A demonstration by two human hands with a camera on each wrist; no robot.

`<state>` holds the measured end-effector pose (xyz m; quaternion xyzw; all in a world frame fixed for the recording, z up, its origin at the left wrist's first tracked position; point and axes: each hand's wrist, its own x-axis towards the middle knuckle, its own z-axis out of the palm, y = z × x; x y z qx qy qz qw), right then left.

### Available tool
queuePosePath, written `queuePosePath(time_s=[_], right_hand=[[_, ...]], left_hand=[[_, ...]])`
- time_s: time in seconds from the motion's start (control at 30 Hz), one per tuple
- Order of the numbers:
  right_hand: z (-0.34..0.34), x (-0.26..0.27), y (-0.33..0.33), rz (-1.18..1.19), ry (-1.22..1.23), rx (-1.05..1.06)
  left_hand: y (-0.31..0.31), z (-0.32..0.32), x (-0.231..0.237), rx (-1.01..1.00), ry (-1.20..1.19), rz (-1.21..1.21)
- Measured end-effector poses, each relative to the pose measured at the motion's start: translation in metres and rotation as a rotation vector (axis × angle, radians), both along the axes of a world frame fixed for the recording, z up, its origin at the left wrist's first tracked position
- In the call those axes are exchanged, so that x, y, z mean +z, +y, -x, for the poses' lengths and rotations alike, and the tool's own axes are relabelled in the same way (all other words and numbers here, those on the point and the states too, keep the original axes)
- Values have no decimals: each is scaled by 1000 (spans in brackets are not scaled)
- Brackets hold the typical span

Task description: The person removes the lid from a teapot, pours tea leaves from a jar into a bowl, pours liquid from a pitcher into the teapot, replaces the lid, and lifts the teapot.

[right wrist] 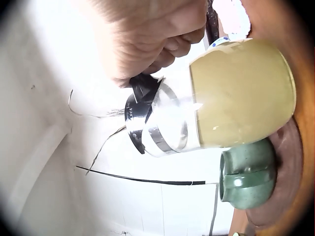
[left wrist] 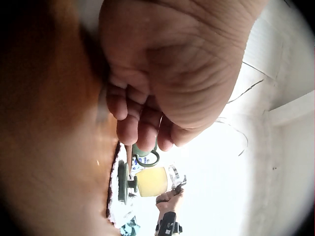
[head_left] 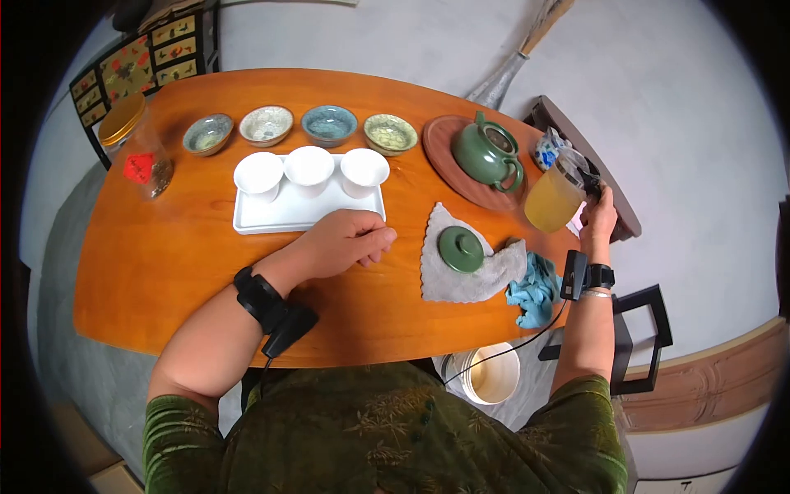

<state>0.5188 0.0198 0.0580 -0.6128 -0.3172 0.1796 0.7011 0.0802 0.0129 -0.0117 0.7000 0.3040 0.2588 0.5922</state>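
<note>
At the table's right side the right hand [head_left: 599, 216] grips the black handle of a glass pitcher [head_left: 553, 198] of yellow liquid. In the right wrist view, fingers curl round that handle and the pitcher [right wrist: 241, 93] appears beside the green teapot [right wrist: 248, 174]. The lidless teapot [head_left: 485, 155] sits on a round brown tray [head_left: 441, 156]. The left hand [head_left: 341, 243] holds nothing, its fingers loosely curled, in front of a white tray [head_left: 288, 216] bearing three white cups [head_left: 309, 170]. Its fingers hang loosely bent in the left wrist view.
Four glazed bowls [head_left: 329, 125] line the back. A green lid [head_left: 461, 249] lies on a grey cloth [head_left: 441, 284], beside a blue cloth [head_left: 536, 292]. A gold-lidded jar [head_left: 148, 169] stands left, a blue-and-white pot [head_left: 550, 148] behind the pitcher, a bucket [head_left: 495, 377] below the front edge.
</note>
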Motion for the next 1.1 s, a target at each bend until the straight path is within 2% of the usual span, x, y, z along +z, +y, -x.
queuePosePath(time_s=[0.1,0.17,0.23,0.3,0.47,0.53,0.67,0.73,0.77,0.83,0.87,0.9,0.93,0.97,1.0,1.03,1.1], right_hand=[[-39,-36,-9,-4,-50,-41],[-59,-58,-10,132,-542,-221],[-69,-71,-12,212,-551,-218],[-87,-93,-5,236,-815,-366],[-73,-101,-5,176,-817,-406],[-25,-70,-20,-66,22,-141],[-15,-60,-28,-87,82,-64],[-9,-57,-31,-106,-687,-410],[9,-46,-37,-108,-688,-407],[55,-23,-57,-90,-1149,-401],[82,-15,-66,-51,-1135,-111],[97,-17,-69,81,-955,237],[119,-18,-74,232,-873,437],[143,-10,-80,310,-1107,541],[155,-15,-79,307,-1117,630],[166,-18,-79,305,-1119,630],[182,-19,-77,483,-1099,710]], left_hand=[[0,-1,-3,-7,15,14],[0,-1,-4,-10,13,16],[-1,-1,-4,-13,32,1],[-1,-1,-4,-18,31,-2],[-1,-1,-6,-36,8,18],[-1,0,-3,-44,28,5],[-1,-1,-4,-61,27,5],[0,-1,-9,-73,22,5],[0,-1,-8,-70,20,5],[-1,0,-6,-88,42,-41],[-1,0,-7,-89,42,-39],[-1,0,-7,-90,43,-30],[-1,0,-7,-92,45,-22],[-1,-1,-8,-93,44,-22],[0,-1,-10,-102,36,-20],[0,0,-10,-109,28,-17],[-1,1,-9,-104,49,-47]])
